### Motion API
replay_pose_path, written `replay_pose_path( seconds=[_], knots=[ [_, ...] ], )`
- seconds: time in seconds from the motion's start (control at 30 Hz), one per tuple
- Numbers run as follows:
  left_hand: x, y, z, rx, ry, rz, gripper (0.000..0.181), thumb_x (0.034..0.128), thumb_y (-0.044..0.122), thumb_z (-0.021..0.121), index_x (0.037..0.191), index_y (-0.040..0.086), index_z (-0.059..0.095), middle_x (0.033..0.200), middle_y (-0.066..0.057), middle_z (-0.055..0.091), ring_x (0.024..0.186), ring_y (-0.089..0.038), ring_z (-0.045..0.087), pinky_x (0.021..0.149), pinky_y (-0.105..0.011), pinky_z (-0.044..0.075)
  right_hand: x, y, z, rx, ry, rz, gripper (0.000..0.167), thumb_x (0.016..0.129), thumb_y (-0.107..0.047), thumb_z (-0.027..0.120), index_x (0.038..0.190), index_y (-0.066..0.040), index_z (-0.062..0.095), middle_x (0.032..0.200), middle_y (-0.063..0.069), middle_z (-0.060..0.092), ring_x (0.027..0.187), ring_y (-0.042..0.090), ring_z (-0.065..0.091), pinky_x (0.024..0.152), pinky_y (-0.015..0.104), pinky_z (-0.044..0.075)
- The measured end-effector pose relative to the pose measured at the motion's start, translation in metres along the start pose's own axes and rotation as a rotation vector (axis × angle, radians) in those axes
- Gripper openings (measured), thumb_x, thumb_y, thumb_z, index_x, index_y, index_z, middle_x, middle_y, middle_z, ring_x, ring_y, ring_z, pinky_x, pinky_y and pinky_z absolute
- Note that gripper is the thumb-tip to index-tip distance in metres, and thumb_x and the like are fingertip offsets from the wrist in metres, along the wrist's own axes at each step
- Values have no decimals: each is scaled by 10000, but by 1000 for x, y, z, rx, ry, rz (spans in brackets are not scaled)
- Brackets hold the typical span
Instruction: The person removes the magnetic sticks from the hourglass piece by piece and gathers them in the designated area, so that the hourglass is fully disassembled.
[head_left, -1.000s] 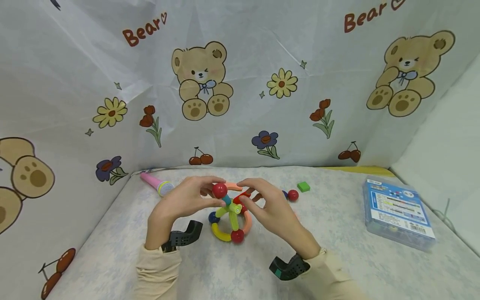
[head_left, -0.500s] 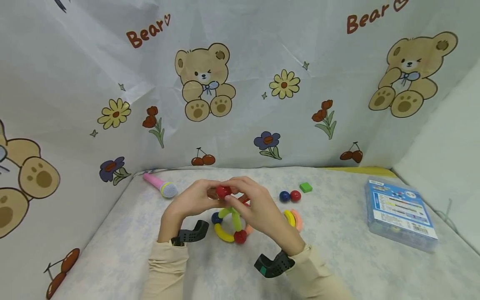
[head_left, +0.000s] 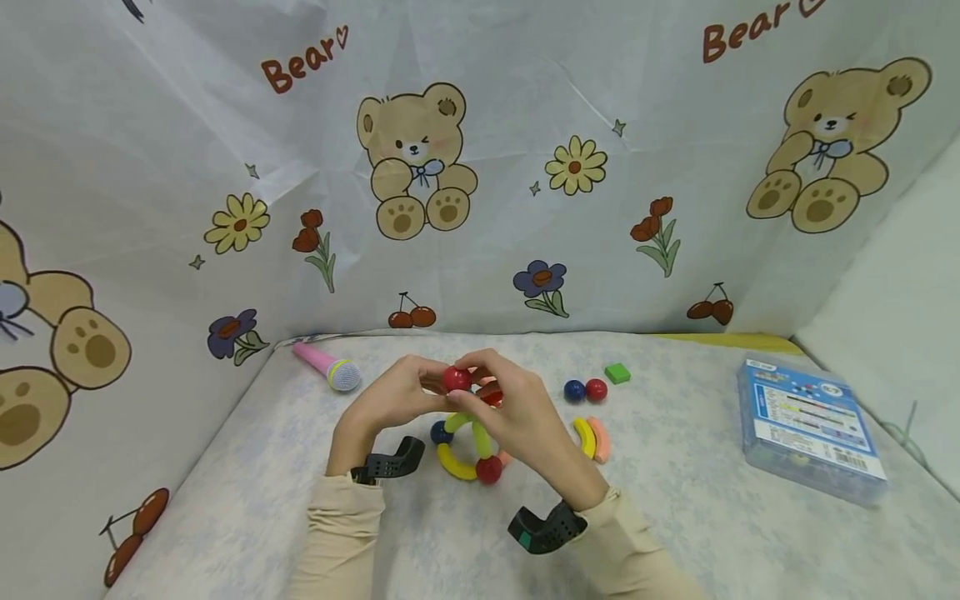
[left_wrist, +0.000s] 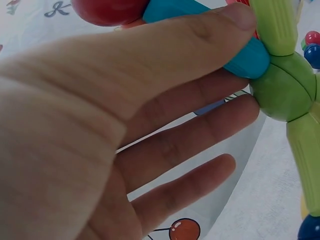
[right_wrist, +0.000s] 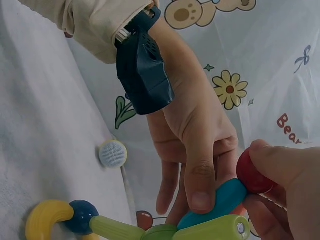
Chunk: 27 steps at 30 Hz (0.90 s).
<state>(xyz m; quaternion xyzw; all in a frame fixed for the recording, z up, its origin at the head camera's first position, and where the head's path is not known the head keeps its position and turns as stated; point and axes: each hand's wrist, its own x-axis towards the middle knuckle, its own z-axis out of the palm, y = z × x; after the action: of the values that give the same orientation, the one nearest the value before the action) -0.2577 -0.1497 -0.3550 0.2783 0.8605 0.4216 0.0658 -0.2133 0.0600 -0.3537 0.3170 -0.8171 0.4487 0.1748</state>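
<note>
In the head view my left hand (head_left: 390, 396) and right hand (head_left: 517, 408) meet above a toy of magnetic rods and balls. My left thumb and fingers pinch a teal rod (left_wrist: 252, 57) that joins a green ball (left_wrist: 285, 90). At the rod's other end, my right thumb and fingers grip a red ball (right_wrist: 254, 172). Light green rods (head_left: 481, 437) spread down from the green ball to a base ring with a curved yellow rod (head_left: 454, 463), a dark blue ball (head_left: 442, 432) and another red ball (head_left: 489, 469). My right hand partly hides a red rod (head_left: 491, 394).
Right of the toy lie a loose blue ball (head_left: 574, 392), a red ball (head_left: 596, 390), curved yellow (head_left: 584, 438) and pink (head_left: 599, 440) rods, and a green block (head_left: 617, 372). A pink microphone (head_left: 326, 367) lies back left. A plastic box (head_left: 813, 429) is far right.
My right hand has moved left from the red rod to the red ball on the teal rod and now grips it. My left hand stays at the teal rod.
</note>
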Motion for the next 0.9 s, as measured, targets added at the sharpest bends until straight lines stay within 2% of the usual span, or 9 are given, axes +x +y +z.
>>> replay_pose_path(
  seconds=[0.17,0.33,0.57,0.77,0.9],
  knots=[
    [0,0,-1,-11,-4,-3,152,896,248,825,1032,188,792,1009,48,785,983,-128,730,966,-472,546,0,5,-5,48,7,23,340,915,-125,788,1206,-80,617,1133,65,728,920,184,743,805,224,598],
    [1,-2,-2,-35,-11,-16,102,885,233,834,963,189,785,951,63,780,980,-141,734,905,-421,556,0,8,-13,73,35,30,342,930,-102,768,1230,-77,607,1154,76,728,977,202,748,814,240,603],
    [0,-2,-3,-33,-14,-15,113,891,242,829,986,195,788,955,71,777,985,-142,731,895,-400,552,1,8,-22,58,51,14,392,941,-95,760,1301,-27,621,1218,88,694,1042,215,722,838,276,607],
    [0,-2,-2,-16,-22,9,206,890,223,831,1068,141,768,1028,20,770,1005,-180,720,958,-453,559,2,10,-29,68,49,81,353,982,-156,718,1313,-64,635,1227,53,702,1062,187,713,872,284,601],
    [1,-4,2,-27,-37,-16,271,891,229,832,1132,141,744,1079,6,754,1037,-186,709,978,-436,559,0,11,-33,97,59,131,322,1006,-155,679,1319,-93,638,1243,38,698,1079,186,708,894,301,597]
  ],
)
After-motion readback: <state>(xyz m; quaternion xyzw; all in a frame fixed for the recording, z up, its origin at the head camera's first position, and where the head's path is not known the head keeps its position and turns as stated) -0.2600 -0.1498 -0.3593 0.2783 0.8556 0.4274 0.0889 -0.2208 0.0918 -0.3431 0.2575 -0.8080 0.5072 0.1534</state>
